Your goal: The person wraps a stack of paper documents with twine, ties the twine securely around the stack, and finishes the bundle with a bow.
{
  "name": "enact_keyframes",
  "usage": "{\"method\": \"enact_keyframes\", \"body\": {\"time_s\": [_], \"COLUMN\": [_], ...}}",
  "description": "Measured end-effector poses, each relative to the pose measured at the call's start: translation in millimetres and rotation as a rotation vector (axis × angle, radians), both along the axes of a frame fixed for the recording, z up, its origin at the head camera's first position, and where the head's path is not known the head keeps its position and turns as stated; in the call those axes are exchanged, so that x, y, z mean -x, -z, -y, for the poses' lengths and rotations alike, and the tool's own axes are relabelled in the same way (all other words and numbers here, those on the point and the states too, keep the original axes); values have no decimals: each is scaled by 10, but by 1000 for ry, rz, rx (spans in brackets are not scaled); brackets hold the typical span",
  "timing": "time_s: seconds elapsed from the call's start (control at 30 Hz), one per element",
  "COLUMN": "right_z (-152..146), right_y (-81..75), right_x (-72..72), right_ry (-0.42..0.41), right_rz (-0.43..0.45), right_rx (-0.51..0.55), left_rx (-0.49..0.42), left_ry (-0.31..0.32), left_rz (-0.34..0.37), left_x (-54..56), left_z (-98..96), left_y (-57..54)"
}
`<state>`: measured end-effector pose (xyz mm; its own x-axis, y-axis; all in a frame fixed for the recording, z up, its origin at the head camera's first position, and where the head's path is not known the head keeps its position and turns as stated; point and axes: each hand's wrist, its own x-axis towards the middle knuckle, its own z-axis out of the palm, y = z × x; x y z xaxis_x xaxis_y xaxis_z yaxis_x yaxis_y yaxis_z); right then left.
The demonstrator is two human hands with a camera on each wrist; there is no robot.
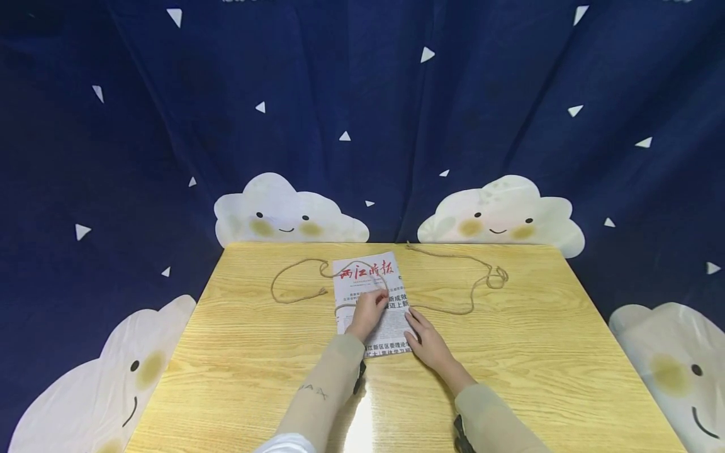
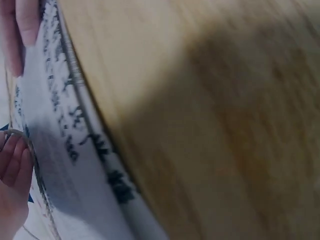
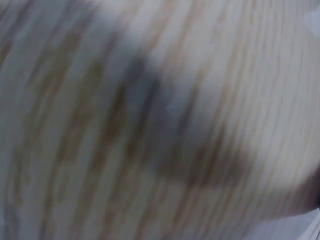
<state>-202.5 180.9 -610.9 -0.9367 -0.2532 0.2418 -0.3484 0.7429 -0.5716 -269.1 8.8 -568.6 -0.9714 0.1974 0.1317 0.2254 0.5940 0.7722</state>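
Nearest, the left sleeve [image 1: 323,390] and right sleeve [image 1: 495,415] are running toward the bottom edge, the right one being cut off there, and dark straps [image 1: 359,377] are showing only partly beneath the wrists. The right wrist view is offering little beyond blurred wood grain and shadow; the dark patch at its right edge is too unclear to name. The left hand [image 1: 369,311] is lying over the paper [image 1: 385,330], hiding some of its print, and its curled fingers are pinching the cord [image 1: 299,259], though the exact grip is partly hidden. The right hand [image 1: 432,345] is resting along the paper's right edge, its fingers extended and touching it. The paper is lying flat on the counter [image 1: 538,352], under the left fingers and beside the right palm. The cord is crossing the paper from its left edge to the left hand, then looping over the red title and out to the left; another stretch is leaving near the right fingertips toward a tangle; whatever links them is out of sight. Beyond, a blue curtain [image 1: 374,75] is hanging behind the counter, its top cut off.
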Motion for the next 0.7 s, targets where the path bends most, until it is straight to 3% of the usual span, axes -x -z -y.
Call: {"method": "enact_keyframes", "body": {"time_s": [0.2,0.3,0.37,0.5,0.6,0.7], "right_z": [2,1,2,1,-2,-10], "right_y": [-6,-5,-2,3,10,13], "right_x": [-2,6,10,13,12,8], "right_ry": [0,4,3,-4,-6,-3], "right_rz": [7,13,15,15,11,11], "right_rx": [2,-5,-8,-4,-2,-6], "left_rx": [89,110,110,109,71,36], "left_ry": [51,45,-9,-214,-327,-316], "left_rz": [2,-21,-69,-212,-204,-131], "left_x": [-34,-34,-30,-18,-42,-78], "left_z": [49,105,169,365,539,698], "left_y": [42,36,38,104,156,191]}}
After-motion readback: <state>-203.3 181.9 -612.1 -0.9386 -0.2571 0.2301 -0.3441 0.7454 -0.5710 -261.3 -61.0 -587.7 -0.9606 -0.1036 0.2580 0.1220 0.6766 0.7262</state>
